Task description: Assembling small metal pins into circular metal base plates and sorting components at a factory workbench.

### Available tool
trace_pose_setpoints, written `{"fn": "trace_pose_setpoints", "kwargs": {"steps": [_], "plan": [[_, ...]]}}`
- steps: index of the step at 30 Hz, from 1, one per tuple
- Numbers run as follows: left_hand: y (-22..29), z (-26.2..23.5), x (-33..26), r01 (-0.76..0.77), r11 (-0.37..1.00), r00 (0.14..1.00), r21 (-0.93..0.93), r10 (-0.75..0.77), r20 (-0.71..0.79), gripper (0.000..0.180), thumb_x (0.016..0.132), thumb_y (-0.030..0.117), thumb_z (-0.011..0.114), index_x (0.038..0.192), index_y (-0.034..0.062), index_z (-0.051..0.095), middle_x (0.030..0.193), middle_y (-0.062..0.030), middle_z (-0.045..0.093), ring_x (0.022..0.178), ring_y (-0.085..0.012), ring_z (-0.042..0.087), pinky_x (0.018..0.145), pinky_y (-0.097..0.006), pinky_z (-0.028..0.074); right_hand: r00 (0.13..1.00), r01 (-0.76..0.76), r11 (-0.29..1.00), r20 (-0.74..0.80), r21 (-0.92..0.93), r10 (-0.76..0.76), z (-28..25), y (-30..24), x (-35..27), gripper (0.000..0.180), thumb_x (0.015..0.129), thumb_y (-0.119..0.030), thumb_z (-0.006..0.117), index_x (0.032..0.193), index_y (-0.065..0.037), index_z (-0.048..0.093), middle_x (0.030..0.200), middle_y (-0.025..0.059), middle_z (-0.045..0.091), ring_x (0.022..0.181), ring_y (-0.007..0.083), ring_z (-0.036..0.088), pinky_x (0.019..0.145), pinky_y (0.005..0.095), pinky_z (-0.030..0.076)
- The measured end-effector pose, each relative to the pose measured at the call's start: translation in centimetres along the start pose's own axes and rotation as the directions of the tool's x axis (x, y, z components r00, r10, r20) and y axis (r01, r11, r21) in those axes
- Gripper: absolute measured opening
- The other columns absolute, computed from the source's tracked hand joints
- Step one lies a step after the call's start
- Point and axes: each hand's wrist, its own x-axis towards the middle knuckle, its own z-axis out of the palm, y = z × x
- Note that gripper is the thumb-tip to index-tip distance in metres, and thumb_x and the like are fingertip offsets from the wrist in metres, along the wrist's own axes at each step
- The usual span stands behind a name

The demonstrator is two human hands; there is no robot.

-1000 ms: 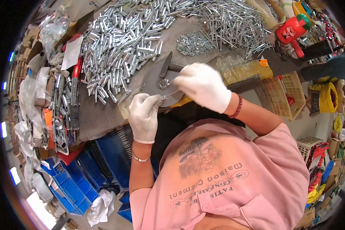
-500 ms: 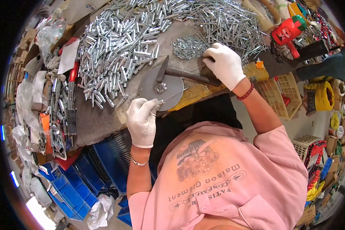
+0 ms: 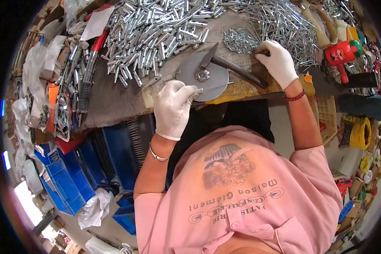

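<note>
My left hand (image 3: 172, 106), in a white glove, pinches a thin metal pin (image 3: 211, 89) at the front edge of the bench, its tip lying along the rim of a round grey metal disc (image 3: 189, 72). A hammer (image 3: 228, 67) lies across the disc, with nobody holding it. My gloved right hand (image 3: 277, 62) is stretched out to the far right. Its curled fingertips touch the edge of a small heap of short metal pieces (image 3: 240, 40). Whether they hold one is hidden.
A big heap of shiny metal sleeves (image 3: 156, 31) covers the back of the bench, with long thin pins (image 3: 279, 17) to its right. Tools and bags lie at the left (image 3: 72, 89). Blue bins (image 3: 67, 182) stand below. A red tool (image 3: 343, 53) sits far right.
My right hand left the hammer on the disc and moved up and right to the small heap of metal pieces. My left hand stayed at the bench's front edge.
</note>
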Motion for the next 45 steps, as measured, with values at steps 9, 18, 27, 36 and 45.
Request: {"fn": "trace_pose_setpoints", "kwargs": {"steps": [9, 18, 27, 36, 45], "plan": [[-0.7, 0.0, -0.5, -0.016, 0.999, 0.999, 0.034, 0.014, 0.048, 0.021, 0.077, 0.001, 0.084, 0.095, 0.0098, 0.079, 0.086, -0.0085, 0.064, 0.080, -0.0310, 0.067, 0.069, -0.044, 0.054, 0.922, 0.368, 0.863, -0.018, 0.348, -0.386, 2.4, -13.5, -4.6, 0.016, 0.083, -0.003, 0.082, 0.094, -0.007, 0.071, 0.093, 0.0102, 0.068, 0.082, 0.0310, 0.071, 0.074, 0.0385, 0.058], [-0.9, 0.6, -1.2, 0.054, 0.998, 0.998, -0.032, -0.053, 0.019, 0.022, 0.078, 0.002, 0.083, 0.098, 0.0084, 0.079, 0.089, -0.0095, 0.064, 0.083, -0.0320, 0.068, 0.071, -0.044, 0.054, 0.903, 0.405, 0.875, 0.036, 0.264, -0.428, 4.0, -13.8, -4.4, 0.016, 0.084, -0.009, 0.081, 0.097, -0.010, 0.071, 0.095, 0.0085, 0.068, 0.084, 0.0323, 0.071, 0.074, 0.0403, 0.057], [-1.3, 0.9, -1.2, 0.012, 1.000, 1.000, -0.028, -0.012, -0.005, 0.019, 0.079, 0.000, 0.082, 0.096, 0.0082, 0.078, 0.089, -0.0099, 0.065, 0.081, -0.0325, 0.068, 0.070, -0.044, 0.055, 0.881, 0.471, 0.881, 0.019, 0.046, -0.473, 1.3, -12.4, -4.0, 0.024, 0.087, -0.014, 0.079, 0.111, -0.011, 0.077, 0.107, 0.0085, 0.071, 0.100, 0.0324, 0.070, 0.084, 0.0432, 0.058], [-0.8, 0.9, -1.5, 0.023, 1.000, 0.999, -0.011, -0.023, -0.024, 0.024, 0.074, -0.002, 0.087, 0.095, 0.0083, 0.079, 0.083, -0.0092, 0.065, 0.077, -0.0299, 0.067, 0.066, -0.042, 0.054, 0.958, 0.285, 0.956, 0.022, 0.070, -0.287, 0.1, -9.0, -5.6, 0.045, 0.090, -0.003, 0.074, 0.135, -0.011, 0.073, 0.111, 0.0133, 0.071, 0.099, 0.0349, 0.071, 0.085, 0.0429, 0.058], [-0.5, 0.5, -0.2, -0.002, 1.000, 1.000, -0.010, 0.001, -0.013, 0.026, 0.074, -0.004, 0.087, 0.097, 0.0069, 0.079, 0.085, -0.0092, 0.065, 0.079, -0.0297, 0.068, 0.068, -0.041, 0.055, 0.898, 0.418, 0.907, 0.170, -0.046, -0.405, -1.5, -11.8, -7.9, 0.056, 0.090, 0.002, 0.070, 0.140, -0.024, 0.075, 0.100, 0.0065, 0.070, 0.080, 0.0284, 0.072, 0.068, 0.0366, 0.058]]}}
